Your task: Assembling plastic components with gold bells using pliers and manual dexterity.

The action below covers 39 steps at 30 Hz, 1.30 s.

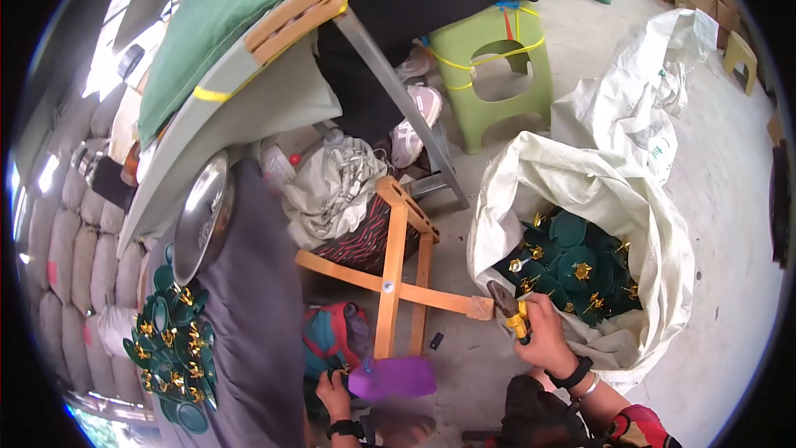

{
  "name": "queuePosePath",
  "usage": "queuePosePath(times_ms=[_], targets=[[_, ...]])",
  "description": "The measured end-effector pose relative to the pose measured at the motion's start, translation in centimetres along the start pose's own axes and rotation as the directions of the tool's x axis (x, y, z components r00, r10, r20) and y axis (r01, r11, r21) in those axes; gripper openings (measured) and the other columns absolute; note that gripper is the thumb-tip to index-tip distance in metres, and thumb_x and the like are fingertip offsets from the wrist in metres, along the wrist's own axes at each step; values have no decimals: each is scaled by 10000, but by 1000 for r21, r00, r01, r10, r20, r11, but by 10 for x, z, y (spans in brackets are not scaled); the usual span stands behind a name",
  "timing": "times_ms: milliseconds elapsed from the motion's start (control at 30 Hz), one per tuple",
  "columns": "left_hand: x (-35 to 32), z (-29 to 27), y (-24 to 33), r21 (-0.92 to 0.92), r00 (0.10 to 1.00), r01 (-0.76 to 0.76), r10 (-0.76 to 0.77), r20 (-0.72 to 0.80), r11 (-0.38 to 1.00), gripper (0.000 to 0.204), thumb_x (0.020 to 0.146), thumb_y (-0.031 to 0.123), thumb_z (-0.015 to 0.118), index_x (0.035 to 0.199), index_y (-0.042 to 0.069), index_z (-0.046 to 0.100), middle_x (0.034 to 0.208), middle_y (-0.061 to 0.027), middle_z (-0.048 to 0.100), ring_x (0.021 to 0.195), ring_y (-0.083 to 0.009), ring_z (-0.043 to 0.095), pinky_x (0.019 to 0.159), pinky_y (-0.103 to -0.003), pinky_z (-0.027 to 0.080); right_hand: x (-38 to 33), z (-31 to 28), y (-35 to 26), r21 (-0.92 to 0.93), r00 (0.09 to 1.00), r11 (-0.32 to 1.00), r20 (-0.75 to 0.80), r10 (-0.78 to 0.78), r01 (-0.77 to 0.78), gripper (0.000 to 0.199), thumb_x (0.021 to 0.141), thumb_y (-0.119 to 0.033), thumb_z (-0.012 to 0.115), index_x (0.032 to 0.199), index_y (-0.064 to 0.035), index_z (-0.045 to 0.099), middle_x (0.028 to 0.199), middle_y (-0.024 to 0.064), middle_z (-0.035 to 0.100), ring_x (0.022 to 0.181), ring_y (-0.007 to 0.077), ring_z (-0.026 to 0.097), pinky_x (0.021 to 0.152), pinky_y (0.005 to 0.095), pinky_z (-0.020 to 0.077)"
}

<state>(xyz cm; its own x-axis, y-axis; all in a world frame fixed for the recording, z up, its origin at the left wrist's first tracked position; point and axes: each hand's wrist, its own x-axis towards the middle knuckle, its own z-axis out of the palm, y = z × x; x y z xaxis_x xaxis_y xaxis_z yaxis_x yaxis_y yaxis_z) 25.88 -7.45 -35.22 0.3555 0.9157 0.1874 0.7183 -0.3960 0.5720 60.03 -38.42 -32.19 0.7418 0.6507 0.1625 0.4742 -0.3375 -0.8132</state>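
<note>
My right hand (547,336) is closed around pliers (512,311) with yellow handles. Their dark jaws point up beside the near left rim of a white woven sack (663,257). Dark green round pieces with gold-coloured metal fittings (580,265) fill the bottom of that sack. Lower and to the left, my left hand (334,398) has its fingers drawn together beside a teal and red bag (327,336). A small dark and gold bit shows at those fingertips, too small to name. A purple wrapped piece (394,377) lies just right of this hand.
A wooden folding frame (390,286) stands between my hands. More green and gold pieces (174,348) lie on a grey cloth (257,307) at the left, near a metal bowl (203,216). Beyond are a green stool (497,75) and a person's shoe (417,124).
</note>
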Motion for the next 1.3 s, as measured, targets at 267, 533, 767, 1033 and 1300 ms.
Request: queuePosePath(times_ms=[267, 533, 767, 1033, 1300], targets=[[7, -16, 83, -76, 998, -23, 18, -55, 997, 102, 874, 71, 599, 859, -28, 617, 715, -154, 648, 617, -257, 611, 616, -370, 474, 2, 4, 6, 41, 999, 999, 1, -32, 32, 569, 577, -81, 713, 1091, 53, 508, 1116, 199, 485, 1043, 398, 509, 884, 424, 449], [5, -38, 126, -60, 949, -241, 222, -224, 969, 140, 824, 99, 646, 914, -9, 641, 802, -211, 646, 739, -395, 647, 659, -444, 508, -8, 15, 21, -21, 997, 999, -57, -48, 47, 592, 558, -130, 725, 1068, 62, 493, 1125, 229, 467, 1048, 435, 494, 888, 451, 440], [-12, -147, 273, -242, 769, -626, 535, -350, 741, 178, 770, 33, 674, 946, 20, 651, 827, -151, 660, 716, -338, 645, 639, -378, 513, -10, 17, 16, -27, 996, 998, -56, -66, 64, 556, 567, -99, 737, 1056, 23, 503, 1103, 193, 475, 1006, 396, 507, 866, 442, 444], [-62, -274, 366, -116, 147, -988, 890, -433, 107, 289, 731, 82, 700, 1004, 12, 636, 960, -144, 681, 839, -295, 678, 697, -341, 550, -2, 21, 34, -44, 992, 993, -64, -109, 106, 503, 511, -31, 695, 954, 7, 459, 970, 121, 468, 913, 300, 515, 810, 362, 454], [-134, -296, 406, 62, -49, -998, 492, -869, 12, 300, 818, 260, 610, 882, -33, 606, 882, -178, 612, 799, -302, 622, 591, -426, 487, -34, 31, -81, 107, 968, 981, 174, -178, 161, 482, 525, -10, 678, 960, -1, 471, 941, 97, 482, 874, 262, 522, 779, 342, 458]])
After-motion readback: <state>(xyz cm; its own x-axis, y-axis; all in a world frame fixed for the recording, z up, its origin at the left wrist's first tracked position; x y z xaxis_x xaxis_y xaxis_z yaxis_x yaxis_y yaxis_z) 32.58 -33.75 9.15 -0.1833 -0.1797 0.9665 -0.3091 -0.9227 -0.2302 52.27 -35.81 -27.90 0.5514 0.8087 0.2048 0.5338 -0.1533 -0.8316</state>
